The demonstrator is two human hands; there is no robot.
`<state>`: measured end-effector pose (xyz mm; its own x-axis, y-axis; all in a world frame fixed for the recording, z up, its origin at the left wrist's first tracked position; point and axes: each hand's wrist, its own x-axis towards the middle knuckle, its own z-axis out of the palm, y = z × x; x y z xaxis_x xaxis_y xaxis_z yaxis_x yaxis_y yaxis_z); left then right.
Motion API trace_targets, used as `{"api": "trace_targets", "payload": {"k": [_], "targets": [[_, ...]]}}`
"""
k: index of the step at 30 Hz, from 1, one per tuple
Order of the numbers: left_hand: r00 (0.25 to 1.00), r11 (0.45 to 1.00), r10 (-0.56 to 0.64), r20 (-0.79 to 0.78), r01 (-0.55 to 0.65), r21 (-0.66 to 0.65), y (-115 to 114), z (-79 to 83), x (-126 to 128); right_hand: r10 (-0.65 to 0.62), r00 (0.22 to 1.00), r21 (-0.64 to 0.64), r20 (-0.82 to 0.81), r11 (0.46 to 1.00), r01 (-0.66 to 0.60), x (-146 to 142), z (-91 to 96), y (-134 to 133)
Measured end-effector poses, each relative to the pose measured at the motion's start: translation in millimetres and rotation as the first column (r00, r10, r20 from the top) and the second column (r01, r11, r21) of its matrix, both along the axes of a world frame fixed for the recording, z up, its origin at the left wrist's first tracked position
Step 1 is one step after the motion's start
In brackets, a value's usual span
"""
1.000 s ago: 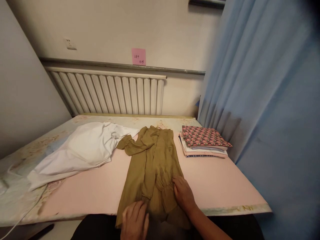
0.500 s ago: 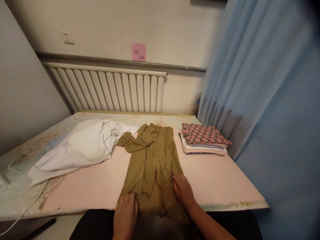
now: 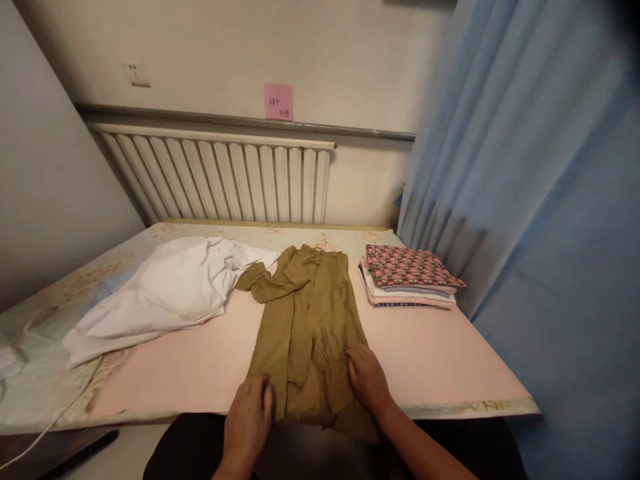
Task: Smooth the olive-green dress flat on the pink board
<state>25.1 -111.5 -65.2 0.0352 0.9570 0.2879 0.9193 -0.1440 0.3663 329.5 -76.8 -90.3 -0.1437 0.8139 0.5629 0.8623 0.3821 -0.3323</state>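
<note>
An olive-green garment lies lengthwise on the pink table top, folded into a narrow strip with one sleeve sticking out to the left. My left hand rests flat on the garment's lower left edge, fingers stretched out. On the lower right part my right hand presses down with its fingers spread. Neither hand grips the fabric. The garment's hem hangs a little over the near table edge.
A crumpled white cloth lies to the left of the garment. A stack of folded clothes with a red patterned piece on top sits at the right. A radiator is behind, a blue curtain at the right.
My left hand has moved up from below the table edge onto the garment's lower left side and lies flat there. The right hand has stayed in place.
</note>
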Motion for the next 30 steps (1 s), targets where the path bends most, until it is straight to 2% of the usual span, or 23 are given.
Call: {"api": "trace_targets", "payload": {"k": [7,11,14,16,18,20,21,23,25,26,28,30], "targets": [[0.981,0.994,-0.002,-0.194,0.023,0.105,-18.4,-2.8,42.2,0.000,1.000,0.027,0.001,1.000,0.000,-0.1,1.2,-0.7],[0.971,0.997,0.007,-0.239,0.012,0.079,-19.6,-1.4,45.8,0.001,1.000,0.034,-0.001,0.999,-0.001,-0.5,3.1,-1.1],[0.994,0.996,-0.049,-0.101,0.056,0.069,-15.3,-4.5,35.3,-0.003,1.000,0.046,-0.004,0.999,0.003,-1.0,4.5,-1.5],[0.993,0.993,-0.101,0.063,0.096,0.069,-10.2,-8.0,24.8,0.000,1.000,0.038,-0.011,0.999,0.001,-1.2,4.9,-1.7],[0.955,0.995,-0.095,0.280,0.088,0.037,-3.2,-10.8,12.2,0.002,1.000,0.025,-0.014,1.000,-0.001,-1.1,4.6,-1.8],[0.853,0.999,0.024,0.521,0.001,-0.048,4.8,-11.4,-2.1,-0.006,1.000,0.018,-0.009,1.000,0.006,-1.0,3.9,-1.8],[0.765,0.993,0.116,0.633,-0.066,-0.101,8.6,-10.9,-9.5,-0.007,1.000,0.018,-0.004,1.000,0.007,-0.9,3.4,-1.6],[0.531,0.967,0.253,0.809,-0.164,-0.195,14.9,-8.9,-23.3,-0.006,1.000,0.020,0.002,1.000,0.006,-0.5,2.5,-1.3],[0.299,0.936,0.327,0.897,-0.236,-0.262,18.1,-6.7,-33.5,0.001,1.000,0.017,0.002,1.000,-0.001,-0.1,1.8,-1.0],[0.207,0.921,0.345,0.915,-0.263,-0.288,18.4,-5.9,-36.6,0.005,1.000,0.017,0.001,1.000,-0.005,0.2,1.6,-1.0],[0.076,0.901,0.360,0.930,-0.287,-0.326,17.4,-4.9,-39.2,0.009,1.000,0.014,0.003,1.000,-0.009,0.6,1.3,-1.1],[-0.020,0.891,0.368,0.930,-0.278,-0.358,15.6,-4.5,-39.2,0.009,1.000,0.009,0.007,1.000,-0.009,0.6,1.5,-1.5]]}}
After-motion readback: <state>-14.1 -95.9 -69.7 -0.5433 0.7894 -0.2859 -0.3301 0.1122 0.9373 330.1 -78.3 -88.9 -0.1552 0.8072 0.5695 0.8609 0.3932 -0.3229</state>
